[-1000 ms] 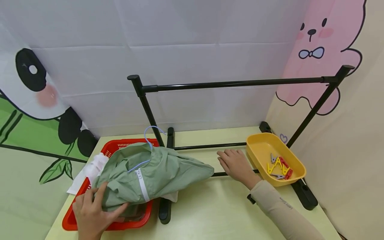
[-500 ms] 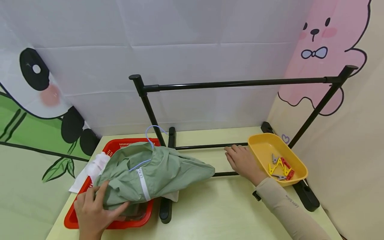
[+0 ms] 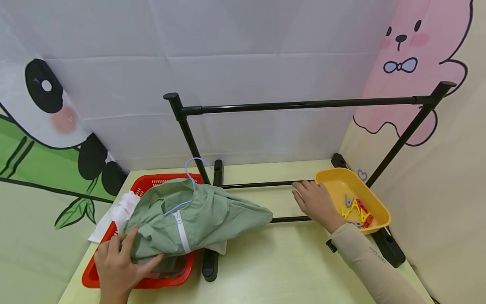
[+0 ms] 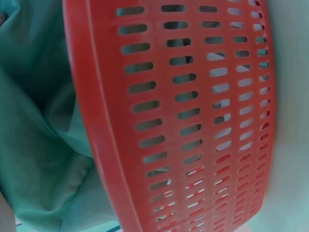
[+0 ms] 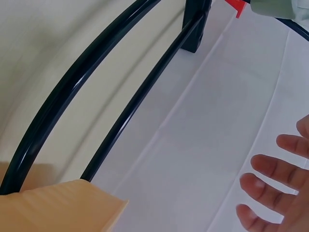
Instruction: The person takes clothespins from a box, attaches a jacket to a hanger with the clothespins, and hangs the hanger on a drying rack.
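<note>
A green zip-up jacket point(image 3: 216, 219) lies over the red basket point(image 3: 171, 282), with a light-purple hanger point(image 3: 188, 165) poking out at its collar. My left hand point(image 3: 119, 261) rests at the jacket's lower left, thumb and fingers spread wide on the fabric. In the left wrist view the basket's slotted wall point(image 4: 181, 111) fills the middle, and green cloth point(image 4: 43, 145) hangs beside it. My right hand point(image 3: 317, 204) holds nothing, its fingers loosely bent. It hovers left of the yellow tray point(image 3: 322, 175), overlapping the rack's lower bars in the head view.
A black clothes rack point(image 3: 303, 105) stands on the pale table point(image 3: 258, 266), its left foot point(image 3: 210, 266) beside the basket. Several red, yellow and grey clothespins point(image 3: 358, 211) lie in the tray. White cloth point(image 3: 123, 209) hangs over the basket's left side. A wall curtain point(image 3: 265, 50) closes off the back.
My right hand has drifted right, closer to the yellow tray. The left hand and the jacket stay put, while the view has shifted slightly.
</note>
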A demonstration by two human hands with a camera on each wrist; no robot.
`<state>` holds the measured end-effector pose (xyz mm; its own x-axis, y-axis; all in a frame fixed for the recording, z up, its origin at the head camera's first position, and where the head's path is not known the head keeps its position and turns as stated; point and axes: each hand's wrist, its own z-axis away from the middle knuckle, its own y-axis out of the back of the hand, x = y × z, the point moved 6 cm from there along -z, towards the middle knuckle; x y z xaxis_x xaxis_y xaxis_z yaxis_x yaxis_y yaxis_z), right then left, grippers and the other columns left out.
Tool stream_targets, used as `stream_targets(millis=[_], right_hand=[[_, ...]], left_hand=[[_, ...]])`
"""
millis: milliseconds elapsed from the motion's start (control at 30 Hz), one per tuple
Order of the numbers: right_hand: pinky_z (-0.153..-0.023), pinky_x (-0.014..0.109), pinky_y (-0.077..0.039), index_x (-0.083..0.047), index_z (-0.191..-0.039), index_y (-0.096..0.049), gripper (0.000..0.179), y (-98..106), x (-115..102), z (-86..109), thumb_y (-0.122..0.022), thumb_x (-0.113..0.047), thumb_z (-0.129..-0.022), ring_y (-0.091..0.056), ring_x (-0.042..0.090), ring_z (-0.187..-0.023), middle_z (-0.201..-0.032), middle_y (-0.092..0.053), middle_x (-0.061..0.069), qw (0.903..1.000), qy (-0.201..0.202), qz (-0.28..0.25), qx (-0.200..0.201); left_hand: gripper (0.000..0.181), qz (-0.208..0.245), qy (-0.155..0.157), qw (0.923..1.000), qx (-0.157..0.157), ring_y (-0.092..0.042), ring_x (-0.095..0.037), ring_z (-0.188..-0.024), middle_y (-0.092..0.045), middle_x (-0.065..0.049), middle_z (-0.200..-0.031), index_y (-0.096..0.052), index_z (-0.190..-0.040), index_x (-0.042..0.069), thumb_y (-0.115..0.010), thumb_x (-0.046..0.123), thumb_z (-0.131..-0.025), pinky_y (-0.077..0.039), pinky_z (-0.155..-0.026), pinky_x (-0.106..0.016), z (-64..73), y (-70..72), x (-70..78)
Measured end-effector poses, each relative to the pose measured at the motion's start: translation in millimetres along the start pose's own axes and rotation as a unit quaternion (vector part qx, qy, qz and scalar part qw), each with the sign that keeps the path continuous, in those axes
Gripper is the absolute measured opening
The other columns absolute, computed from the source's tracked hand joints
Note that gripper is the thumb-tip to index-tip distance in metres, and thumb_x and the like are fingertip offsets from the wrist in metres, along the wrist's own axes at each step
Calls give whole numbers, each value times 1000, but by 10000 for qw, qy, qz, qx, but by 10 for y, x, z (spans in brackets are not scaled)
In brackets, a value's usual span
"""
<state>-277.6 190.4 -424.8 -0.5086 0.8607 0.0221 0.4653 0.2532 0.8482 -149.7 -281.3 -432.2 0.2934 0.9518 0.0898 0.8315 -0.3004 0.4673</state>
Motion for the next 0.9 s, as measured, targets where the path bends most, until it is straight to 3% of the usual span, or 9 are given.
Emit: stream_targets(millis=[900], right_hand=[[-82, 54, -48, -2, -124, -59, 34, 21, 449, 147, -60, -25, -99, -59, 39, -97, -112, -63, 20, 9914, -1056, 47, -776]], left_hand=[[91, 6, -52, 10000, 20, -44, -44, -69, -56, -28, -87, -65, -110, 0, -44, 83, -78, -30, -57, -50, -8, -10, -1]])
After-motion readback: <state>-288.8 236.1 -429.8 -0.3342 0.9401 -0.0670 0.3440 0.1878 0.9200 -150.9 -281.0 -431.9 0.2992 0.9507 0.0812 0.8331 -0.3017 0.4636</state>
